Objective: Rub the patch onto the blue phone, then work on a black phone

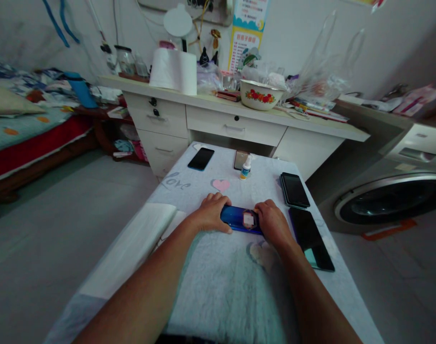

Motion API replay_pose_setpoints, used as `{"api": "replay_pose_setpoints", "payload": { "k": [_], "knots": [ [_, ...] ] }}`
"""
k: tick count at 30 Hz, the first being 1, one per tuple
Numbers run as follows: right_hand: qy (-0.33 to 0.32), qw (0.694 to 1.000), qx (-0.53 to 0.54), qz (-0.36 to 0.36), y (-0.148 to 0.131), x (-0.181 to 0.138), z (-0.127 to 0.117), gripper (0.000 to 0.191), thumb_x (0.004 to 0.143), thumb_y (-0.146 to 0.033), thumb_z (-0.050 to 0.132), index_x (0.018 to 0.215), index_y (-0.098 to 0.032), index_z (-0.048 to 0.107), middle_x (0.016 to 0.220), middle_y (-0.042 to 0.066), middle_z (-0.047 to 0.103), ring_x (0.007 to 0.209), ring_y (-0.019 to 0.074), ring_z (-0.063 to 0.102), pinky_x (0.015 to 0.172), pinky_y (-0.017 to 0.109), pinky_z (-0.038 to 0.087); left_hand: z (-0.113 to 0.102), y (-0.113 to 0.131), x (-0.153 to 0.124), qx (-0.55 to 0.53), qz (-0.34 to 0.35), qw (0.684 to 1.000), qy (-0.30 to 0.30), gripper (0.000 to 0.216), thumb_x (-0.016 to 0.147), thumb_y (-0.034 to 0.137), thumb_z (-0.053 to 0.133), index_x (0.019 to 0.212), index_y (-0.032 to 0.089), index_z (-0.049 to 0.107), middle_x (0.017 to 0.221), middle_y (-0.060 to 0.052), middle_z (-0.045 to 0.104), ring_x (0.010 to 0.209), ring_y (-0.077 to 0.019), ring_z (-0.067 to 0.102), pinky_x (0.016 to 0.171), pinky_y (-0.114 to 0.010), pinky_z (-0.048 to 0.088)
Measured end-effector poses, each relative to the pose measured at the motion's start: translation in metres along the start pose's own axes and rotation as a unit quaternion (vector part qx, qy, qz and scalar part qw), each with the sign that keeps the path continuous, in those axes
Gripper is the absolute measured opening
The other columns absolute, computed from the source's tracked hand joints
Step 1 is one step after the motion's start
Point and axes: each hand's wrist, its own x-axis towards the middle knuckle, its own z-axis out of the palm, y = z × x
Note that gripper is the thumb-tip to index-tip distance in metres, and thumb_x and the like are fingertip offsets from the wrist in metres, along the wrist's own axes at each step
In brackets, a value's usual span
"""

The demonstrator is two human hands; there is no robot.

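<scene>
A blue phone lies crosswise on the cloth-covered table, back side up. My left hand grips its left end with fingers curled over the edge. At the phone's right end, my right hand presses a small whitish pad against its back. A small bottle with a blue label stands upright farther back near the pink heart print.
Other phones lie around: two dark ones at the right, one at the far left, one behind the bottle. A folded white cloth lies at the left. A desk stands beyond; a washing machine is right.
</scene>
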Motion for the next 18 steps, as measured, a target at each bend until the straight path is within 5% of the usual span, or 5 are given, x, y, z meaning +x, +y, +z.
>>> {"api": "replay_pose_setpoints", "payload": {
  "k": [18],
  "knots": [
    [-0.01, 0.996, -0.032, -0.083, -0.025, 0.011, 0.009, 0.025, 0.095, -0.024, 0.039, 0.102, -0.02, 0.062, 0.101, 0.007, 0.053, 0.084, 0.0149, 0.056, 0.068, 0.024, 0.037, 0.006, -0.006, 0.002, 0.011, 0.016, 1.0, 0.006, 0.073, 0.051, 0.052, 0.078, 0.113, 0.026, 0.05, 0.112, -0.004, 0.049, 0.107, -0.028, 0.042, 0.09, -0.036, 0.038]
  ]
}}
